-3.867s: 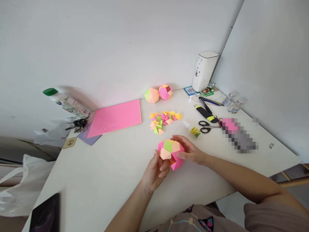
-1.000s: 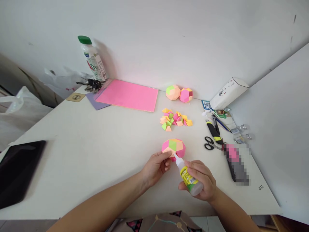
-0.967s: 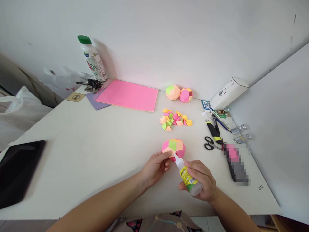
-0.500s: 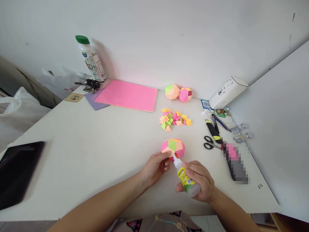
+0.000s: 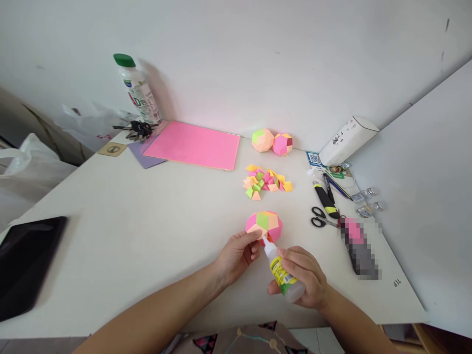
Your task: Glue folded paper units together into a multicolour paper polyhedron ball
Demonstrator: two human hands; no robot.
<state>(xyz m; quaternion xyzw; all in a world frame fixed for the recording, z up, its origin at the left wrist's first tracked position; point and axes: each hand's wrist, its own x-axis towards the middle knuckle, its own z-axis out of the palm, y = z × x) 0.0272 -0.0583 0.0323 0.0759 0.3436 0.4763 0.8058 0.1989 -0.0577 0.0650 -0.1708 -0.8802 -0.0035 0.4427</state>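
Between the thumb and fingers of my left hand [image 5: 239,255] is the near edge of a faceted paper ball [image 5: 262,221] in pink, green and peach. A glue bottle [image 5: 283,275] with a yellow and green label is gripped in my right hand [image 5: 306,278]. Its white nozzle points up and left, at the ball's lower edge beside my left thumb; whether the tip touches the paper I cannot tell. Beyond the ball lies a pile of small folded paper pieces [image 5: 263,181]. Two finished-looking paper balls [image 5: 262,140] rest against the wall.
Pink paper [image 5: 195,145] lies at the back left, near keys [image 5: 140,129] and a green-capped bottle [image 5: 142,96]. A black tablet [image 5: 31,263] is at far left. On the right are scissors [image 5: 319,217], a utility knife [image 5: 326,200], pens and a white box [image 5: 346,142].
The glue bottle and my right hand have shifted very slightly left. My left hand and the paper ball stay in place.
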